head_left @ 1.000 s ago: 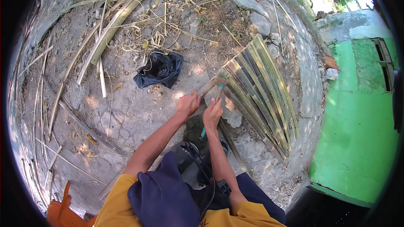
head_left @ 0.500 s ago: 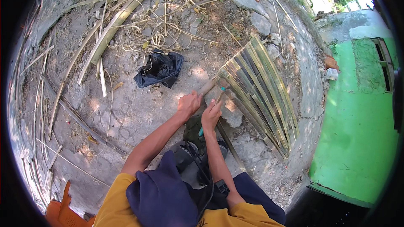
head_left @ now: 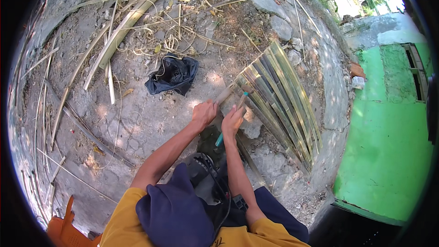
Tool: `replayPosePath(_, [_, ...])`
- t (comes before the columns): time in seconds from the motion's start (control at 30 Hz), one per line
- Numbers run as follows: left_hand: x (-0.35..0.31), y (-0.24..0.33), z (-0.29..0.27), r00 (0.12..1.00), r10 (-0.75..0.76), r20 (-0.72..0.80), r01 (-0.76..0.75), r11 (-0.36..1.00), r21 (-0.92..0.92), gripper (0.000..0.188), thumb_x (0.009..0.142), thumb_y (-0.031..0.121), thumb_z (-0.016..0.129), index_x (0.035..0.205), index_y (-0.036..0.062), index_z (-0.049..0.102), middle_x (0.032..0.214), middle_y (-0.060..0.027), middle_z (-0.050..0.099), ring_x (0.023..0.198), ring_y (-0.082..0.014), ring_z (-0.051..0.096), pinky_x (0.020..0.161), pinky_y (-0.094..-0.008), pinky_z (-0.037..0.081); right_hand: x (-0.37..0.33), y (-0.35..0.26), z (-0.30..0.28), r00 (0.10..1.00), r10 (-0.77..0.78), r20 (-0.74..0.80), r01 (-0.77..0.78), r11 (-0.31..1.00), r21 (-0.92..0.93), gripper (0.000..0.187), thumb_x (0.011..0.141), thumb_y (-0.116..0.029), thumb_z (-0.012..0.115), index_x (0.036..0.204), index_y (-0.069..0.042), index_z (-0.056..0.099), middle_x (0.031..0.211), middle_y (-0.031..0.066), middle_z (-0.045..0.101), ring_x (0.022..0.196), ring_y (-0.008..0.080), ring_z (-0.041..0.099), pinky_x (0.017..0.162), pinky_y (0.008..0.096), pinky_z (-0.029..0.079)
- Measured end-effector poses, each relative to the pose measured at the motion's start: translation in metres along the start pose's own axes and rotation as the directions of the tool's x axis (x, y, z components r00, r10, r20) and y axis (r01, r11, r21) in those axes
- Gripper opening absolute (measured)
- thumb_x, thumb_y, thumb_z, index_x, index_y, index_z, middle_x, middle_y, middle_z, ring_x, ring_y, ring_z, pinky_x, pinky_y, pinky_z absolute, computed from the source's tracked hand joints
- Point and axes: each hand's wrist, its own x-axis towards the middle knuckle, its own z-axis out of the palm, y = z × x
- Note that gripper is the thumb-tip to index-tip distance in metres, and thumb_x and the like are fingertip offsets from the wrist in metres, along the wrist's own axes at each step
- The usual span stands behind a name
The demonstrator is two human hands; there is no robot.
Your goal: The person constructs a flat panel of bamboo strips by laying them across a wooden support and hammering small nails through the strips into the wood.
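My left hand (head_left: 204, 113) is closed around the narrow, pole-like end of a fan of split bamboo strips (head_left: 283, 105). The strips spread out to the right, green-brown and flat, partly overlapping. Just right of it, my right hand (head_left: 232, 121) is wrapped around a slim stick-like tool (head_left: 220, 140) with a teal lower end and a teal tip above the fist. That tip is over or close to the narrow part of the fan; whether they touch I cannot tell. My fingers hide the tool's middle, and its exact kind is unclear.
A black plastic bag (head_left: 173, 75) lies crumpled on the rough ground ahead. Long bamboo strips (head_left: 123, 25) and curly shavings are strewn at the far left. A dark pole (head_left: 87, 126) lies left. An orange chair (head_left: 68, 231) stands near left, a green wall (head_left: 379, 151) right.
The tool in my right hand has shifted slightly, with more of its upper end showing above the fist. My left hand keeps its grip on the bamboo. The view has moved a little.
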Motion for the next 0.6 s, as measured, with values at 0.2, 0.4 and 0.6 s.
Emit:
replayPosePath(0.2, [0.002,-0.012,0.011,0.999,0.016,-0.032,-0.015,0.999,0.032,0.051,0.109,0.044,0.044,0.101,-0.0015,0.065,0.078,-0.0266,0.073,0.075,-0.0457,0.074,0.07,-0.0553,0.059,-0.008,0.007,0.001,0.991,-0.081,-0.102,0.087,0.995,0.049,0.032,0.109,-0.023,0.048,0.117,0.008,0.053,0.085,0.0369,0.065,0.084,0.0577,0.063,0.068,0.0622,0.043])
replayPosePath(0.4, [0.007,-0.012,0.018,0.998,0.043,-0.046,-0.041,0.999,0.035,0.049,0.109,0.044,0.044,0.103,-0.0007,0.062,0.074,-0.0254,0.072,0.072,-0.0458,0.073,0.068,-0.0558,0.059,-0.006,0.019,0.005,0.999,-0.033,0.003,0.033,0.999,0.021,0.029,0.11,-0.025,0.05,0.11,0.004,0.053,0.08,0.0339,0.062,0.08,0.0578,0.061,0.066,0.0605,0.041])
replayPosePath(0.6, [0.004,-0.021,0.02,0.996,0.063,-0.062,-0.061,0.998,0.029,0.048,0.108,0.048,0.045,0.106,0.0009,0.058,0.073,-0.0255,0.071,0.07,-0.0461,0.072,0.067,-0.0565,0.058,0.001,0.016,-0.015,0.998,-0.056,-0.02,0.057,0.998,0.021,0.031,0.11,-0.028,0.05,0.11,0.003,0.052,0.079,0.0313,0.062,0.078,0.0549,0.061,0.067,0.0582,0.042])
